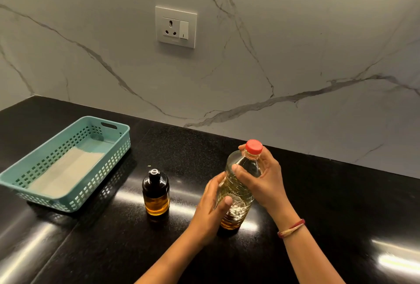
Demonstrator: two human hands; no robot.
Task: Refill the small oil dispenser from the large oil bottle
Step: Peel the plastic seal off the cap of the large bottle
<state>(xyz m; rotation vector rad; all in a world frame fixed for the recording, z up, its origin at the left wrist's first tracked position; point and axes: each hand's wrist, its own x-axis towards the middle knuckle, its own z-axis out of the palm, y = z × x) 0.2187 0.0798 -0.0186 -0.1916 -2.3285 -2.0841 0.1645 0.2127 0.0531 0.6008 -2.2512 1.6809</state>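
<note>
Oil fills only the lower part of the large oil bottle [238, 190], which stands on the black surface [318, 192] near the front, right of the middle. It is clear plastic with ribs on its sides, and its red cap [254, 146] is still on. The left hand [210, 211] is wrapped round the lower body, and the right hand [261, 179] is wrapped round the shoulder just under the cap. Both hands are closed on the bottle.

The small oil dispenser [156, 192] stands upright on the surface just left of the bottle, not touching it. It is brown glass with a black top [154, 175] that is still in place, and it looks about half full. A teal basket [113, 147] with a white sheet [66, 170] inside sits well apart, farther left.

The bottle is probably not heavy, since much of it is empty. Its thin plastic may bend if squeezed hard, and it may be slippery if oily. The ribbed middle is the best place to hold it, with one hand free for the cap. The glass dispenser could break or tip over, so it should be held low on its body.
</note>
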